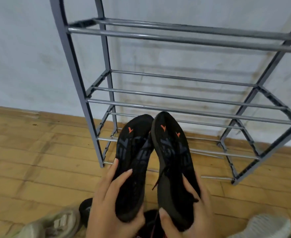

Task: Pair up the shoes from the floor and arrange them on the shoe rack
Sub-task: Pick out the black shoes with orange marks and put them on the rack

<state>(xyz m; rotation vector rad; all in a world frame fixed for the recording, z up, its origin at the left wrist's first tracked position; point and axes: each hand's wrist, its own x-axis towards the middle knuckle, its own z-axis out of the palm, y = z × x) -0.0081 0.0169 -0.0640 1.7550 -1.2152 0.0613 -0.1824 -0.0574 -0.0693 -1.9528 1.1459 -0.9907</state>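
Black shoe: heel gripped in left hand. Second black shoe: heel gripped in right hand. Soles toward camera, toes touching above the hands. Shoe rack: on floor beyond both hands.

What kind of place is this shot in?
Likely a home entryway or room corner: grey metal-tube shoe rack against a plain white wall, worn wooden plank floor, black sneakers held up.

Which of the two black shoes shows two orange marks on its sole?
The black shoe in the right hand; the other shoe, in the left hand, shows only one mark.
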